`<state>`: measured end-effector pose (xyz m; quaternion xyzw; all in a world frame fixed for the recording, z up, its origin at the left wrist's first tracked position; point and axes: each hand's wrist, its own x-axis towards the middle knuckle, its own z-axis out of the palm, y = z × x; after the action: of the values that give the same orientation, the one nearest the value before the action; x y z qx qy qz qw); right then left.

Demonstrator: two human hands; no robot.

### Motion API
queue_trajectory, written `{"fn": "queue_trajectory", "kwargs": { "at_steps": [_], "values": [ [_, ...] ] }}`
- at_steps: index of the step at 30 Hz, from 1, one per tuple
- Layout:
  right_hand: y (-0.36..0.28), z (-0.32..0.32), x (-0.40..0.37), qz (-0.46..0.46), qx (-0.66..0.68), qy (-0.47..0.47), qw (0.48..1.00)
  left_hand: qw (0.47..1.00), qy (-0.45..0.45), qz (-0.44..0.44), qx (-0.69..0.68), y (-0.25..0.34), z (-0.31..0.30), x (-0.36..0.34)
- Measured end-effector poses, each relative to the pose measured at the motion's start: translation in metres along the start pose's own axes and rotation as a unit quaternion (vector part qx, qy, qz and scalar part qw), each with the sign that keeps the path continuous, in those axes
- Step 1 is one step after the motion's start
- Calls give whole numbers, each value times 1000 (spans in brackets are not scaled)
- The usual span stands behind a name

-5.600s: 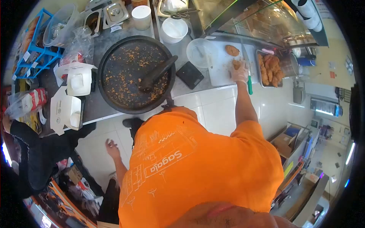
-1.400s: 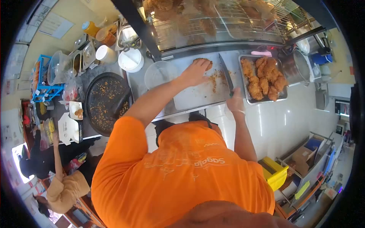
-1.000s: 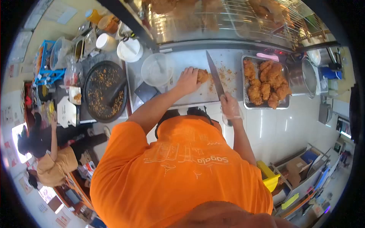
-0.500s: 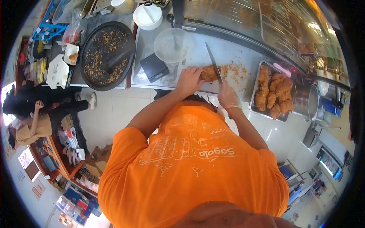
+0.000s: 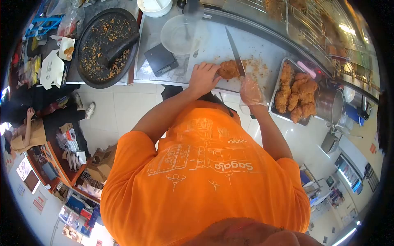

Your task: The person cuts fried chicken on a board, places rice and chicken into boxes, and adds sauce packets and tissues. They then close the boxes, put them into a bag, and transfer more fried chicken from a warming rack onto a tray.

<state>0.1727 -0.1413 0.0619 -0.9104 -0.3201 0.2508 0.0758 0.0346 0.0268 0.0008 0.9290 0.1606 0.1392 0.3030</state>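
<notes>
On the metal counter, my left hand has its fingers bent against a piece of fried chicken, holding it down. My right hand wears a clear plastic glove and is closed around the handle of a long knife. The blade lies across the right end of the chicken, its tip pointing away from me. Brown crumbs are scattered right of the blade. Further right, a metal tray holds several fried chicken pieces.
A black digital scale and a clear plastic bowl stand left of my hands. Beyond is a round black pan of crumbs, with an open white box beside it. A glass case with racks borders the counter's back. Another person sits far left.
The knife has slid forward, away from me, across the chicken, and my right hand has gone with it. My left hand stays on the piece. The whole view has shifted slightly.
</notes>
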Motion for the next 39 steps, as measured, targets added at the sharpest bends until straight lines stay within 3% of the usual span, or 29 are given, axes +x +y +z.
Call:
{"fn": "queue_trajectory", "kwargs": {
  "at_steps": [3, 6, 10, 13, 17, 20, 29, 30, 39],
  "values": [
    [10, 19, 3, -34, -2, 1, 999, 1000, 13, 7, -5, 4, 4, 4],
    [2, 7, -8, 37, -15, -53, 998, 1000, 10, 7, 0, 3, 5, 9],
    [10, 4, -20, 32, -7, -96, 995, 1000, 0, 2, 13, 2, 5, 6],
    [17, 45, 10, 13, -13, -65, 998, 1000, 2, -2, 8, 4, 6, 1],
    [15, 17, 6, 4, -25, -67, 997, 1000, 25, -4, -6, 2, 2, -1],
    [16, 14, 2, -22, -6, -13, 1000, 1000, 22, -3, 4, -2, 6, -2],
    [-5, 0, -25, 56, -30, -127, 990, 1000, 18, 2, 4, -4, 10, 2],
    [2, 15, -16, -37, -37, -118, 992, 1000, 21, 0, 6, -4, 10, 2],
    [-13, 5, -2, 7, 9, -47, 999, 999, 37, -16, -1, -4, 4, -6]
  ]
}}
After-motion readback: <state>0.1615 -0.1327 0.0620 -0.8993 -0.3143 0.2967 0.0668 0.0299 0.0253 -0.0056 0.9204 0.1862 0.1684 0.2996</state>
